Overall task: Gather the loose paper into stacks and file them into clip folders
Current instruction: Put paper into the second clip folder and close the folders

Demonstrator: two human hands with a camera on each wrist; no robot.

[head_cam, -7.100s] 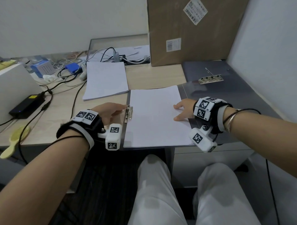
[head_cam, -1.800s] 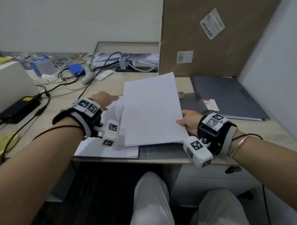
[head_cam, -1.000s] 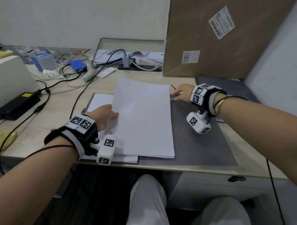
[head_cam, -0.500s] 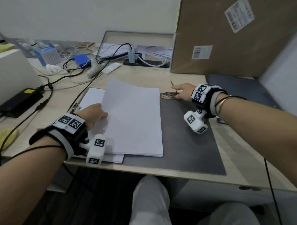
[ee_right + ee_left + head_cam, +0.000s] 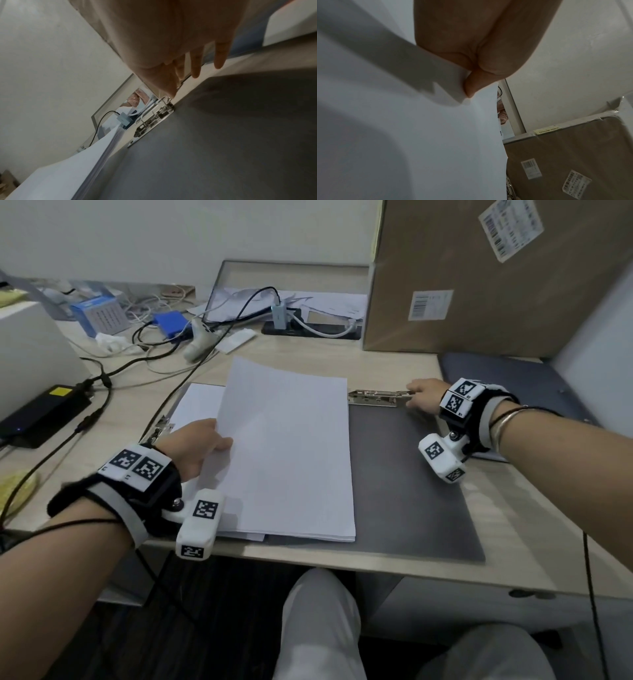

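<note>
The paper stack [image 5: 287, 450] was plain white, matt and smooth, its edge showing fine layered sheets in the right wrist view. The open folder [image 5: 411, 491] had a dark grey matt face, apparently plastic. Its clip [image 5: 376, 398] was shiny bare metal. The table [image 5: 513, 525] wore a pale wood-grain finish with a soft sheen. The cardboard box [image 5: 496, 285] was dull brown with white paper labels. The cables [image 5: 102, 378] looked black rubbery plastic.

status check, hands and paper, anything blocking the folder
Left hand grips paper stack by its left edge. Right hand on metal clip, grip unclear. Gray folder bare right of the stack; nothing blocking.
</note>
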